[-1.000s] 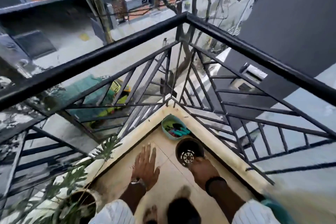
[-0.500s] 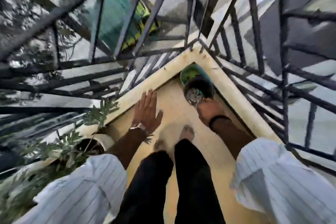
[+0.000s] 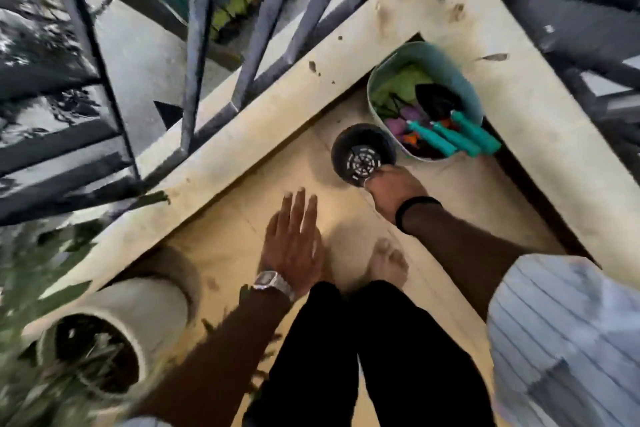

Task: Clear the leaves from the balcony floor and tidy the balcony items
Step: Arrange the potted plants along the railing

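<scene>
Your right hand (image 3: 393, 189) grips the near rim of the black pot (image 3: 362, 153), which sits upright on the balcony floor (image 3: 221, 243), its mouth facing up and its slotted base showing. Just beyond it, in the corner, is the teal tub (image 3: 427, 57) of teal-handled tools (image 3: 464, 135). Your left hand (image 3: 294, 241) hangs flat, fingers straight, holding nothing. A white planter (image 3: 138, 308) stands at the near left against the ledge (image 3: 249, 135).
</scene>
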Demonstrator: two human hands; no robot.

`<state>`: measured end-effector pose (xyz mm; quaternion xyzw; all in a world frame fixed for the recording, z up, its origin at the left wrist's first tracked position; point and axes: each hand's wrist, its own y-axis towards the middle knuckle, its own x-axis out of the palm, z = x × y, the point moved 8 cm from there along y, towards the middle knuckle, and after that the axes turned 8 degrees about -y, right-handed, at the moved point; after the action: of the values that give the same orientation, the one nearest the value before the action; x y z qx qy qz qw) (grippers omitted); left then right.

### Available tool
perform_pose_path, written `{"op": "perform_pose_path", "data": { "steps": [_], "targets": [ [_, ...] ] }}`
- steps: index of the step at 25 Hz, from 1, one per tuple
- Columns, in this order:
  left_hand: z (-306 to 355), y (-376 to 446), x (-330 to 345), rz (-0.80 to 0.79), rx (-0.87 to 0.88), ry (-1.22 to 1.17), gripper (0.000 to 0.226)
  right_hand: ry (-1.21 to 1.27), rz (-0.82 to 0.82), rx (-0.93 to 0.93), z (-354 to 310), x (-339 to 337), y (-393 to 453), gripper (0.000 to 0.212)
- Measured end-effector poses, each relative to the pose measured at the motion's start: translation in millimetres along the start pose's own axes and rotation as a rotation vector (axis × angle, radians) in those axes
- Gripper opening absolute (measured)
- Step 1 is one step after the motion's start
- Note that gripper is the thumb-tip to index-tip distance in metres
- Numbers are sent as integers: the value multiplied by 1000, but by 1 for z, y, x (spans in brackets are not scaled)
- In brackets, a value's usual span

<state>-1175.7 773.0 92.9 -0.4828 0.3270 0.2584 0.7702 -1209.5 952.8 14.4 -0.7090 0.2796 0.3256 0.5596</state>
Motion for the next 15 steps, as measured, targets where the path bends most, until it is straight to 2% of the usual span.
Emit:
{"op": "perform_pose_path", "data": {
  "steps": [3,6,8,11,15],
  "targets": [
    [-29,12,22,21,94,73,72,71,10,21,7,23,78,54],
    [-61,20,33,-22,101,128,84,17,-9,16,19,35,119,44],
    [-70,24,31,-38,82,135,87,-61,-24,11,17,35,121,47],
    [-63,25,15,-33,40,121,87,-2,-27,40,9,31,110,52],
    [-19,23,-21,-25,66,87,85,40,-64,55,4,23,79,44]
  ]
}}
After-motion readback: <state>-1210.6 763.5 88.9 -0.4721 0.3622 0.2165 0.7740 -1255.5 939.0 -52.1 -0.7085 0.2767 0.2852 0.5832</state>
